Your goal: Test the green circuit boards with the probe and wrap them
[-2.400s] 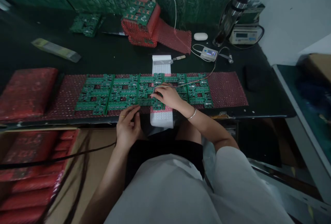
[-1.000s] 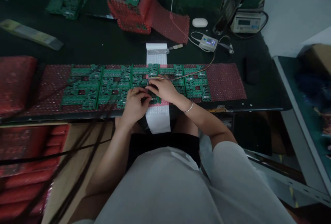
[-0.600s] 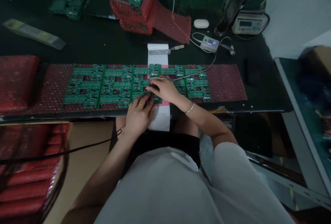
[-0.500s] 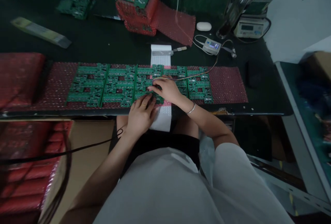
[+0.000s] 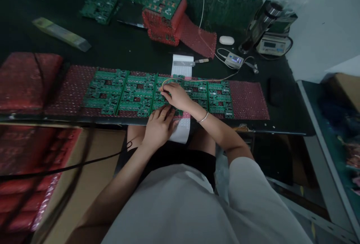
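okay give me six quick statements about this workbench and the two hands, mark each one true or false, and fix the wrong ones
1. The left hand wears a ring. True.
2. The bracelet is on the left wrist. False: the bracelet is on the right wrist.
3. The green circuit boards lie on red bubble wrap. True.
4. The screen of the small device is dark. False: the screen is lit.
5. Thin wires run to the right hand. True.
6. The tall bottle stands on the left side of the picture. False: the tall bottle is on the right side.
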`<state>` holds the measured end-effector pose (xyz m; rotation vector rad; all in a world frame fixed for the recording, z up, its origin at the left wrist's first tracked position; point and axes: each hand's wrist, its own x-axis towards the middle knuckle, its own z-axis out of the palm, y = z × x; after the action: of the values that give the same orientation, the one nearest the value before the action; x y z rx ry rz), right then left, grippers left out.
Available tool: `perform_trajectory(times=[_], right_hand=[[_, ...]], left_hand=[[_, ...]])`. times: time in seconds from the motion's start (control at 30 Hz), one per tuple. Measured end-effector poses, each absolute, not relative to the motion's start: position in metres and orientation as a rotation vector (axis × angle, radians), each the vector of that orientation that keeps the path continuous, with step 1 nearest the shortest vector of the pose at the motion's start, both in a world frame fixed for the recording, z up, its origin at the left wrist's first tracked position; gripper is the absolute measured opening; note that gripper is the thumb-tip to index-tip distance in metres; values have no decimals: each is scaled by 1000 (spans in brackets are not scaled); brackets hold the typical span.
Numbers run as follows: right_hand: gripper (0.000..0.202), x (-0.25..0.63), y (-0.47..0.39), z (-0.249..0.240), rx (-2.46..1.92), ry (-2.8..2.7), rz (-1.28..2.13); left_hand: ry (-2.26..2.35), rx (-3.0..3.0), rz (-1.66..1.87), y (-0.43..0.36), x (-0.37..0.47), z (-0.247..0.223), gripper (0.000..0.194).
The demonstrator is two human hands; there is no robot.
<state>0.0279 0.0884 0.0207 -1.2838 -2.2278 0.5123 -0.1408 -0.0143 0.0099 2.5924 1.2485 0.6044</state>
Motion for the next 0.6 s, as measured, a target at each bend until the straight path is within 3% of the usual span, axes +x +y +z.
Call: perform_trajectory(times=[0.4,0.6], right_hand=[[20,32,89,15,-1179,-2351,361],[14,34,95,2,-1214,-2234,415]], left_hand=[[1233,2623,602,-12,-142,13,41],[1125,2608,911,-25,-134,8,27]])
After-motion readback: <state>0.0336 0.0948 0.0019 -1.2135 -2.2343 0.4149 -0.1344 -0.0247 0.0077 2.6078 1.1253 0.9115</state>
